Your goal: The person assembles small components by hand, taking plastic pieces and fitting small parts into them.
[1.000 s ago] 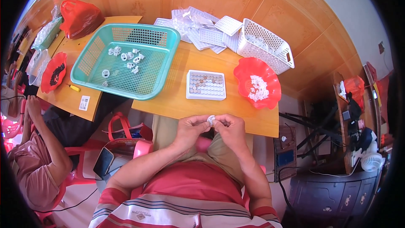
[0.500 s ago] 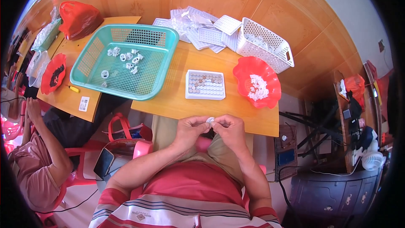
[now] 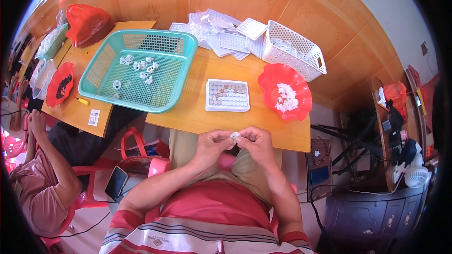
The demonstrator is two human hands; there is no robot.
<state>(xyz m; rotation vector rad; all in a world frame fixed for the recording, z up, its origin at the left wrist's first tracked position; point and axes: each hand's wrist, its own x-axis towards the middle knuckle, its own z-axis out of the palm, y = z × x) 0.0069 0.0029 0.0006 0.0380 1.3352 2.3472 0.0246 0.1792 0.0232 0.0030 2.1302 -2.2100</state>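
Note:
At the table's front edge, my left hand (image 3: 212,144) and my right hand (image 3: 255,142) meet, fingertips pinched together on a small round white plastic part (image 3: 235,135). The fingers cover much of it. Beyond them on the table lies a white tray (image 3: 227,108) with rows of small round discs, some greyish and some white. To its right, a red wavy-rimmed bowl (image 3: 302,109) holds a heap of small white pieces (image 3: 286,98). A green plastic basket (image 3: 179,77) at the left contains several white ring-shaped parts (image 3: 143,65).
At the back are stacked white trays (image 3: 233,41) with clear plastic, and a white perforated basket (image 3: 278,56). Farther left are a red bag (image 3: 88,24), a red bowl of dark bits (image 3: 68,71) and a yellow-handled tool (image 3: 83,100). Another person's arm (image 3: 57,164) is at the far left.
Both hands stay in nearly the same place. The white part between the fingertips has turned slightly and shows more of its round face. The view has shifted a little.

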